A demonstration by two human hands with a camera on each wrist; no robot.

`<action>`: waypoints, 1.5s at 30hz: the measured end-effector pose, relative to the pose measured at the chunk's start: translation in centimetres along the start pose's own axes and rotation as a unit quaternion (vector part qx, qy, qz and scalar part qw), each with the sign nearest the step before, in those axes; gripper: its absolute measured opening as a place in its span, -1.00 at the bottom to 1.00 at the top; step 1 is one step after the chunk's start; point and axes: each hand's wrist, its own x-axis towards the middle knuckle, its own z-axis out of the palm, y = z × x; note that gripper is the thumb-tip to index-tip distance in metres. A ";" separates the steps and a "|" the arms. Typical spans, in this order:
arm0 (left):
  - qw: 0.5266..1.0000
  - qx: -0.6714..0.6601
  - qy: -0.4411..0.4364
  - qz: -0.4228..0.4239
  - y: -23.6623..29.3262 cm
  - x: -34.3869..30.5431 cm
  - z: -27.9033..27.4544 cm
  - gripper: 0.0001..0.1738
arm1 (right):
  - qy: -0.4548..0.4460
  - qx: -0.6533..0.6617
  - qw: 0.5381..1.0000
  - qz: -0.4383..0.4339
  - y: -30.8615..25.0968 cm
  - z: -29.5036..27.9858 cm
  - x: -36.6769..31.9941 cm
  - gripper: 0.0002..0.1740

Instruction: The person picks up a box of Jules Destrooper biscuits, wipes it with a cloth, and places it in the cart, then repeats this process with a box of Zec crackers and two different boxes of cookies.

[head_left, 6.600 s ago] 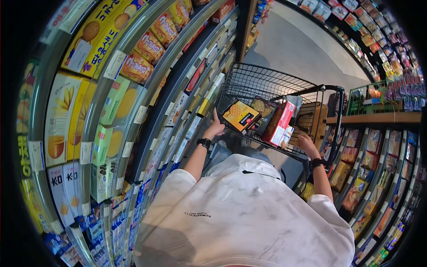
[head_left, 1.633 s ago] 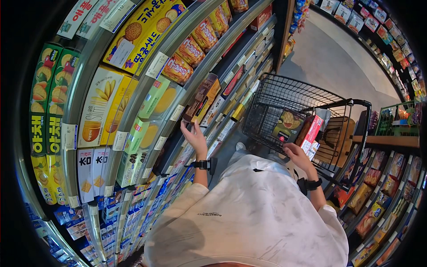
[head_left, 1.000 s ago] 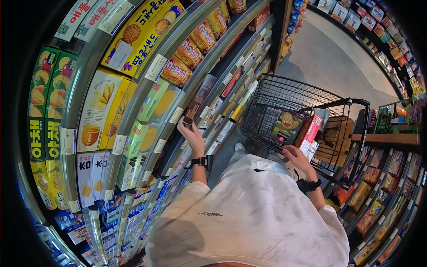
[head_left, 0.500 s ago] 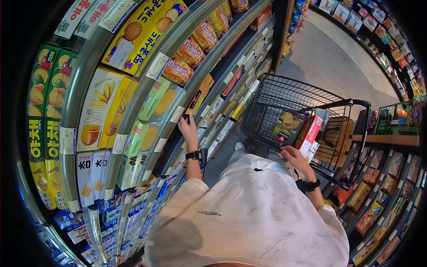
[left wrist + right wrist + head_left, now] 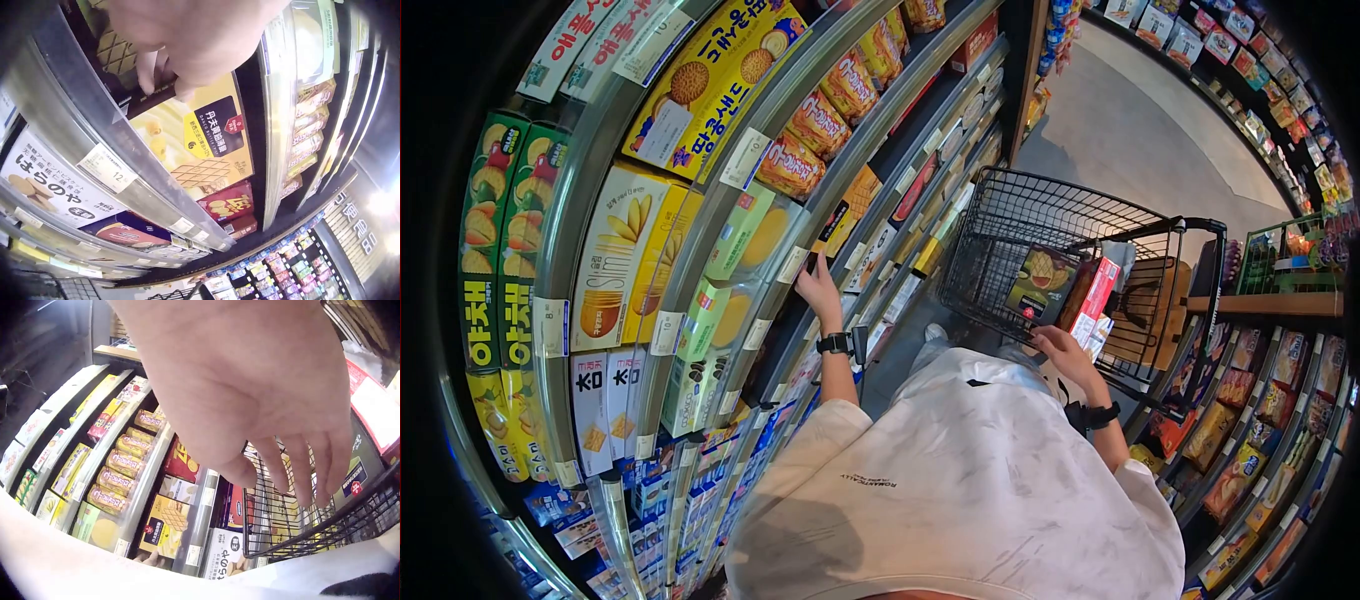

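Observation:
On the shelf at left lies a yellow butter-crisp box (image 5: 209, 144), its waffle-picture front facing out. My left hand (image 5: 820, 293) is at its near end. In the left wrist view, the left fingertips rest at the seam between it and a dark waffle box (image 5: 115, 56), most of which the hand hides. My right hand (image 5: 1067, 356) is over the near rim of the black wire cart (image 5: 1040, 190), fingers loosely bent and holding nothing. Inside the cart are a dark green waffle box (image 5: 1040, 283) and a red-and-white box (image 5: 1093, 300).
Shelves of biscuits line the left, with clear lips and price tags (image 5: 107, 169). Orange snack packs (image 5: 820, 120) stand beyond the yellow box, and a white biscuit box (image 5: 53, 181) sits a shelf lower. More snack shelves (image 5: 1240, 420) rise at right; grey floor (image 5: 1130, 110) lies beyond the cart.
Earlier the yellow box was in the cart; later my left hand tilted it at the shelf. It now lies flat there, and the left fingers are at its end. The right hand has stayed at the rim.

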 end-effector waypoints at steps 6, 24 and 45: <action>0.999 0.026 0.031 0.035 0.8 -0.4 0.0 -0.59 | 0.003 -0.019 1.000 -0.015 -0.4 0.2 -0.3 -0.59; 0.990 0.128 0.026 0.051 1.0 -0.4 0.3 -0.42 | 0.129 -0.052 0.988 -0.065 0.2 -4.8 -0.2 -0.62; 0.976 -0.185 -0.018 -0.115 1.0 -1.7 0.6 -0.54 | 0.115 0.065 0.969 0.208 4.7 -8.4 14.9 -0.25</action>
